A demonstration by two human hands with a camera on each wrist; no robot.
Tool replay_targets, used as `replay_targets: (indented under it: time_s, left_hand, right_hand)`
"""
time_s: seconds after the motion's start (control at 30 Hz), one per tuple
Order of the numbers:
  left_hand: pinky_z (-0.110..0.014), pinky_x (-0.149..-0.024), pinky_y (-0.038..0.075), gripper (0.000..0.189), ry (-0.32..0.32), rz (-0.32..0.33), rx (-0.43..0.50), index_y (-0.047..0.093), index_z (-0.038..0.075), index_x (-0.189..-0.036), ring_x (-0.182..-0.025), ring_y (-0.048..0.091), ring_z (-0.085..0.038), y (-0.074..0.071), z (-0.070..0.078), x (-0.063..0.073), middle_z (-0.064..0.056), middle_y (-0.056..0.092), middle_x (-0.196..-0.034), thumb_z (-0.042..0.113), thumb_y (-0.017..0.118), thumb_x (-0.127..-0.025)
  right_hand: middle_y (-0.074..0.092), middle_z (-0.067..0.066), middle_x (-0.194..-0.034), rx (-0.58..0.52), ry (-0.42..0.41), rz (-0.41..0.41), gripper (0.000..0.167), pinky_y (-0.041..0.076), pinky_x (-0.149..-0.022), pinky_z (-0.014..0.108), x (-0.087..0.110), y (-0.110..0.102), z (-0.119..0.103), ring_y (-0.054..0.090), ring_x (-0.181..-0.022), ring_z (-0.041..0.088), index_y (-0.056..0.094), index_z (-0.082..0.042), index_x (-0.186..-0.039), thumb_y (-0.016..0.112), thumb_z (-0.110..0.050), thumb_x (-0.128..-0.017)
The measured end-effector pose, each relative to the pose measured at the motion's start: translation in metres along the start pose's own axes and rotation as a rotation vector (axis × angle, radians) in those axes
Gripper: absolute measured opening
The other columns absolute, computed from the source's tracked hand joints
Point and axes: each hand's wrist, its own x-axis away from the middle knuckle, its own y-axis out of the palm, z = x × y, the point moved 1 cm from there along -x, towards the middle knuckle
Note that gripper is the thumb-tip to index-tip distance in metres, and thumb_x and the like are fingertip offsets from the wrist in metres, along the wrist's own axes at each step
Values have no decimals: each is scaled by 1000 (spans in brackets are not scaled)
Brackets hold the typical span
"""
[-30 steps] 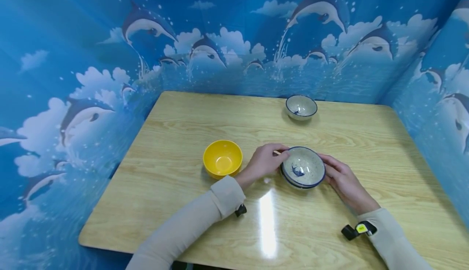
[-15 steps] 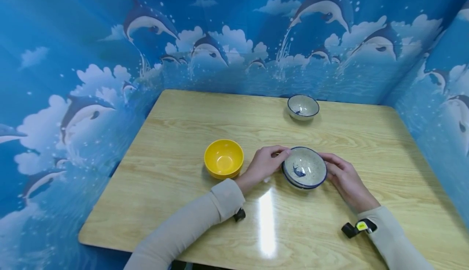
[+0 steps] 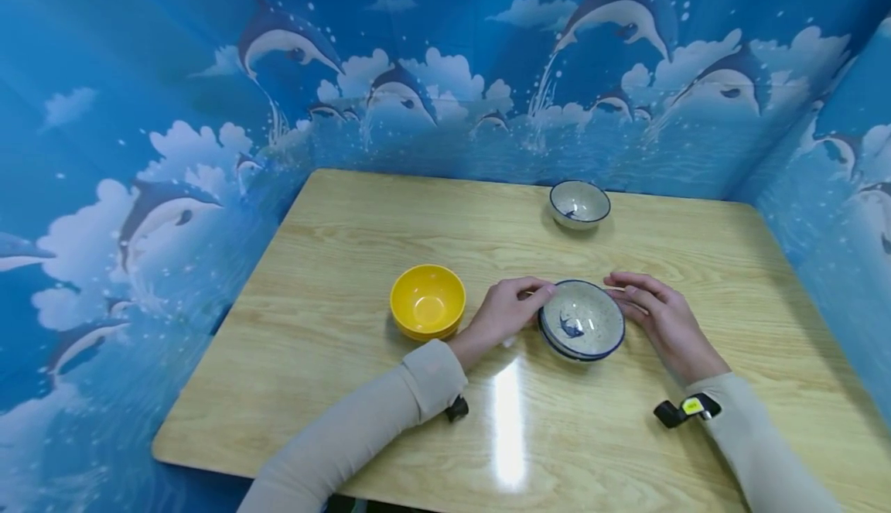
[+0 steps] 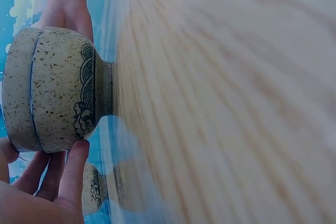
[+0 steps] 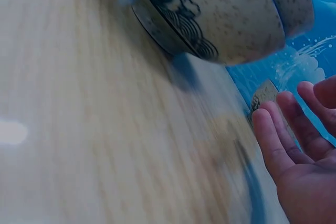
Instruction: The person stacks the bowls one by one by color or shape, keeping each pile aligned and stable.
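Observation:
Two speckled grey bowls [image 3: 583, 319] with blue rims are stacked one inside the other, and a blue fish-like figure marks the inside of the upper one. My left hand [image 3: 510, 308] holds the stack at its left side, thumb at the rim and fingers low against the outer wall in the left wrist view. The foot of the lower bowl [image 4: 63, 85] is right at the tabletop. Just off the stack's right side is my right hand [image 3: 664, 319], its fingers loosely extended and holding nothing; the right wrist view shows a gap between fingers and bowl.
A yellow bowl stack [image 3: 428, 304] stands left of the left hand. Another speckled bowl [image 3: 580, 205] sits near the table's back edge. The wooden table [image 3: 313, 358] meets dolphin-printed curtains [image 3: 445, 134] at the back and sides.
My right hand has let go of the stacked bowls and moved slightly away to the right, its fingers spreading. My left hand keeps its hold, and the bowls stay in place.

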Motion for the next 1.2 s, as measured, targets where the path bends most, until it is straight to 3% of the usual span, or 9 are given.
replay_targets:
  time_s: [0.33, 0.63, 1.03, 1.2]
  left_hand:
    - [-23, -79, 59, 36, -11, 15, -6, 79, 29, -132, -85, 65, -6, 2, -2, 0, 10, 78, -112, 53, 67, -107]
    - [-25, -84, 60, 35, -26, 5, -4, 78, 30, -131, -90, 66, -6, 3, 1, 1, 9, 78, -121, 53, 66, -107]
    - [-25, -89, 61, 35, -17, 8, 12, 79, 30, -130, -96, 68, -4, 1, -1, -2, 8, 78, -124, 52, 67, -107]
    - [-25, -90, 62, 34, -14, 4, 33, 79, 29, -129, -98, 69, -3, 1, -2, -3, 10, 79, -122, 52, 68, -106]
  right_hand:
    - [72, 4, -134, -44, -19, 54, 36, 59, -108, 30, -23, -19, -10, 75, -121, 15, 61, 1, -146, 61, -13, -113]
    - [69, 1, -137, 68, -7, 122, 47, 59, -106, 25, -45, -30, -16, 72, -122, 11, 54, 1, -152, 62, -24, -113]
    - [67, 1, -137, 64, -3, 156, 58, 59, -105, 23, -73, -35, -18, 71, -123, 12, 46, 5, -157, 65, -26, -112]
    - [63, 2, -141, 116, 12, 175, 64, 58, -108, 23, -84, -35, -21, 68, -125, 12, 41, 5, -160, 65, -29, -112]
